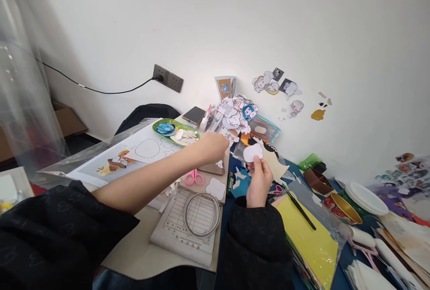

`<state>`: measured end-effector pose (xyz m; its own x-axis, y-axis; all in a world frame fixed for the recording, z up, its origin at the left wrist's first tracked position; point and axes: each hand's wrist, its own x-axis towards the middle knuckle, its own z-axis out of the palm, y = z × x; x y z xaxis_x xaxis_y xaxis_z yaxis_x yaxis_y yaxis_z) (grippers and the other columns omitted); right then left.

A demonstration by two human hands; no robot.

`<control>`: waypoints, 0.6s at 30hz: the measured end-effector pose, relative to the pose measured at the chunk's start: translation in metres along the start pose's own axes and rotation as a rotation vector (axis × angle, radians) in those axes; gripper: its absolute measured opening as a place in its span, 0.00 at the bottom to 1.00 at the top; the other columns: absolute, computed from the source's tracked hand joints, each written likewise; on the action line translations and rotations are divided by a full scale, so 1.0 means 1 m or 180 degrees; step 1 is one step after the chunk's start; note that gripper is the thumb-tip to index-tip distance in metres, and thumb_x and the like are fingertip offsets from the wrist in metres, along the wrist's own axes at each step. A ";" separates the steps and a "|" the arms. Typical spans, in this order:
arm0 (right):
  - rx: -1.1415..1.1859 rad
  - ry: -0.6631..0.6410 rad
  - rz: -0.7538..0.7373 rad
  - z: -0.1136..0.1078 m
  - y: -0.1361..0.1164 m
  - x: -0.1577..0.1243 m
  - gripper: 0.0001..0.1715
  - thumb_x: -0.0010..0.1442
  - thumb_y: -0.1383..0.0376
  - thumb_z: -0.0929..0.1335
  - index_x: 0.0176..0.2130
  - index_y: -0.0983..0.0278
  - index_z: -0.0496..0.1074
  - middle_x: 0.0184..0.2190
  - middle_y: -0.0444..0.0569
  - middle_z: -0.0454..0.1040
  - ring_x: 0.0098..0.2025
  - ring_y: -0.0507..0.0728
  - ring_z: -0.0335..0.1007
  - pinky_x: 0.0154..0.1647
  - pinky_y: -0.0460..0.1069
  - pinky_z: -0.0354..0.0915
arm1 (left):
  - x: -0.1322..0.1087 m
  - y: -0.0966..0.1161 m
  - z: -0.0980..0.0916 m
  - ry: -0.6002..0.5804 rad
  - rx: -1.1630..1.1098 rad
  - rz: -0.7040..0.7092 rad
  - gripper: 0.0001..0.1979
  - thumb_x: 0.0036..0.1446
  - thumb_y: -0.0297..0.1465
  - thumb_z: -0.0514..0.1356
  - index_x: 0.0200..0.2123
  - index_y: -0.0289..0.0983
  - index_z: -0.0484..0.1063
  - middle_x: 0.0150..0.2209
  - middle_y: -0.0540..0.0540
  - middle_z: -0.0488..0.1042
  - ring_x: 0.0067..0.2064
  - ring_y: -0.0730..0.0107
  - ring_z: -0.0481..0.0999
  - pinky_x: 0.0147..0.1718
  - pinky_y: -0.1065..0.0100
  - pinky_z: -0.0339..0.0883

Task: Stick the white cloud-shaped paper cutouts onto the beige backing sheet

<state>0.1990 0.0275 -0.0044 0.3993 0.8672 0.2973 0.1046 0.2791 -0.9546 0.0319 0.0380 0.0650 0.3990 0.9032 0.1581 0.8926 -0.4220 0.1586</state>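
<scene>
My right hand [259, 179] pinches a small white cloud-shaped paper cutout [252, 152] between thumb and fingers, holding it up above the blue table. My left hand [215, 147] stretches across the beige table toward a pile of printed cartoon cutouts [235, 113]. Its fingers point away from me and are hidden, so their grip does not show. A similar white cutout [215, 189] lies on the beige table, beside pink-handled scissors [194, 177]. Behind my left forearm, a green tray [178, 125] carries blue and white pieces.
A metal ring [187, 223] rests on a printed form pad [171, 227]. On the right are yellow sheets [312, 236] with a black pen [302, 210], a gold-rimmed bowl [346, 207] and a white lid [366, 198]. A phone [194, 115] lies near the wall.
</scene>
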 end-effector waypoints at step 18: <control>-0.0198 -0.0320 0.0178 0.007 -0.001 -0.004 0.10 0.54 0.52 0.62 0.28 0.51 0.67 0.23 0.48 0.72 0.30 0.59 0.71 0.31 0.53 0.65 | 0.015 -0.024 0.049 -0.0261 0.0441 0.0327 0.10 0.49 0.17 0.56 0.31 0.32 0.75 0.34 0.35 0.77 0.41 0.52 0.76 0.34 0.63 0.68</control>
<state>0.1909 0.0263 -0.0044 0.3132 0.9186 0.2412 0.1421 0.2058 -0.9682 0.0265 0.0655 0.0160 0.5003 0.8616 0.0857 0.8644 -0.5028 0.0090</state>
